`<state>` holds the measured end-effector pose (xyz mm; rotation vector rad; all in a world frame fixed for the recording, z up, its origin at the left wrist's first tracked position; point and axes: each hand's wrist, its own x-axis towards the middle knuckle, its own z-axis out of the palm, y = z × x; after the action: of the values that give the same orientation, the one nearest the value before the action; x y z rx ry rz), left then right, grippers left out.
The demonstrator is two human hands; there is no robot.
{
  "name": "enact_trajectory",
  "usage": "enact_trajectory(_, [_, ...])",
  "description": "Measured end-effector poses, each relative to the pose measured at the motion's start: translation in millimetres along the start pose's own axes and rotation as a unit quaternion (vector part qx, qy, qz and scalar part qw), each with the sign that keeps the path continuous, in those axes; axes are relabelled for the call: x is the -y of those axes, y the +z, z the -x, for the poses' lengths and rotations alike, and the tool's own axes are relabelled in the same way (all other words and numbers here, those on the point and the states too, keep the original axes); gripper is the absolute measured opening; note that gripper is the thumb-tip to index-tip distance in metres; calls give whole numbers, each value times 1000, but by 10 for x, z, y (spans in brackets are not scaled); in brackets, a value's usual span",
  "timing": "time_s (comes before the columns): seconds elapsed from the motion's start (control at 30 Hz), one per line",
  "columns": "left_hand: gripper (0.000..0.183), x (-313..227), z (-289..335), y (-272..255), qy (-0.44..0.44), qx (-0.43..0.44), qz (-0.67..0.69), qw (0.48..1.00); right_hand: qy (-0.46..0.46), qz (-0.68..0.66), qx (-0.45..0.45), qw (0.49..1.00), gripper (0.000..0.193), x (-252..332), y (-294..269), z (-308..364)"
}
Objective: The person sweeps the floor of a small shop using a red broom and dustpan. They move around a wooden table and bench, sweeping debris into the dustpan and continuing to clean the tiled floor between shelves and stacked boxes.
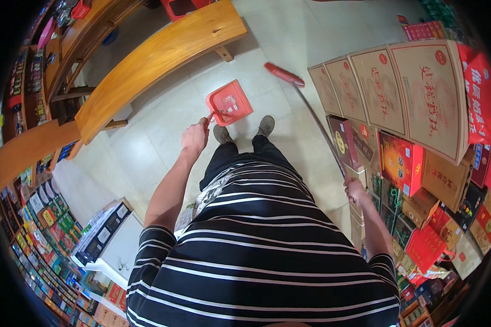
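Observation:
My left hand [195,137] is wrapped round the handle of a red dustpan [243,103], which is just beyond my shoes and has some pale litter in its pan. My right hand [355,191] grips the lower end of a long dark broom stick. At its far end the red broom [283,74] head is out ahead to the right, near the stacked cartons. My fingers partly hide both handles. Whether the broom head touches the floor I cannot tell.
A long wooden bench [163,60] stands at the left front. On the right, large brown cartons [428,92] are stacked beside red gift boxes [401,161]. Packed shelves [43,218] and a white cabinet [120,248] line my left side. Pale tiles [142,147] cover the floor.

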<state>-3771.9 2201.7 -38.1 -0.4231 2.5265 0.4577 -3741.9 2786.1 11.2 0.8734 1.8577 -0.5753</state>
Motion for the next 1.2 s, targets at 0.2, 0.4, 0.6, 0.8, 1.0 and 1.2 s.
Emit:
enact_trajectory(0.2, [32, 141, -337, -101, 27, -15, -20, 999, -6, -198, 163, 967, 38, 1214, 829, -138])
enact_trajectory(0.4, [33, 416, -452, -132, -18, -3, -2, 1000, -31, -42, 237, 970, 28, 1517, 2023, 96])
enact_trajectory(0.6, [31, 588, -524, -78, -2, -4, 0, 1000, -50, 125, 215, 967, 37, 1542, 2107, 778])
enact_trajectory(0.8, [32, 730, -553, -70, 3, 0, 6, 1000, -20, -48, 225, 973, 39, 1474, 1489, 1431])
enact_trajectory(1.0, [33, 1025, -310, -76, -11, -2, 27, 1000, -40, -51, 88, 994, 37, 1601, 935, 1513])
enact_trajectory(1.2, [34, 1319, -7, -34, -61, -12, 63, 996, -224, 92, 41, 969, 51, 2738, 1196, -54])
